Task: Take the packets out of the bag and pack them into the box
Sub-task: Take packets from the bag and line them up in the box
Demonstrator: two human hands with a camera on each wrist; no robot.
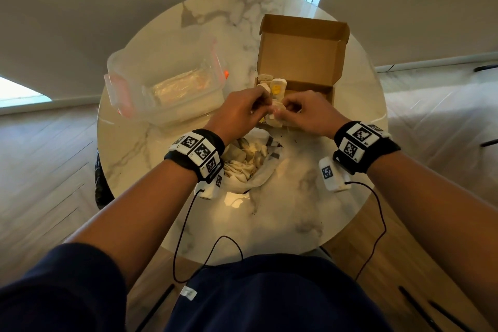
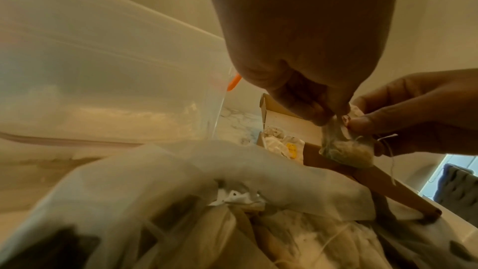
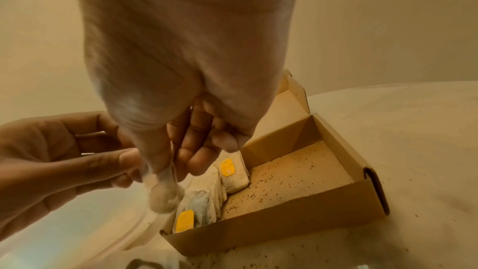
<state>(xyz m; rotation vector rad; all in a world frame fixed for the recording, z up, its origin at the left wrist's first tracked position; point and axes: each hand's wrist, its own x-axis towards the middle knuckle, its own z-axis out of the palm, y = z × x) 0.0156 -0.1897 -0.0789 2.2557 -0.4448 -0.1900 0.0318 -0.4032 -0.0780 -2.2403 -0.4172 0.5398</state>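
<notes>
**Packing under way: one tea bag in hand, most still in the bag**

Both hands meet over the near edge of the box: the left hand (image 1: 244, 108) and the right hand (image 1: 310, 113) each pinch the same tea bag (image 2: 346, 150) by its top between thumb and fingertips, so it hangs above the cardboard box's near wall.

Nearest the person, the white plastic bag (image 1: 258, 178) lies open on the marble table (image 1: 269, 224), with many tea bags heaped inside, so the larger part of the job appears to remain. Just beyond it sits the cardboard box (image 3: 297, 224), lid up. A few packed tea bags (image 3: 207, 197), some with yellow tags, stand at its left end; the rest of the floor is bare apart from scattered crumbs.

To the left stands a clear plastic container (image 1: 167, 81) with pink clips, close beside the box. Nothing visibly blocks the drop, though loose strings trail from the held tea bag and could snag.
</notes>
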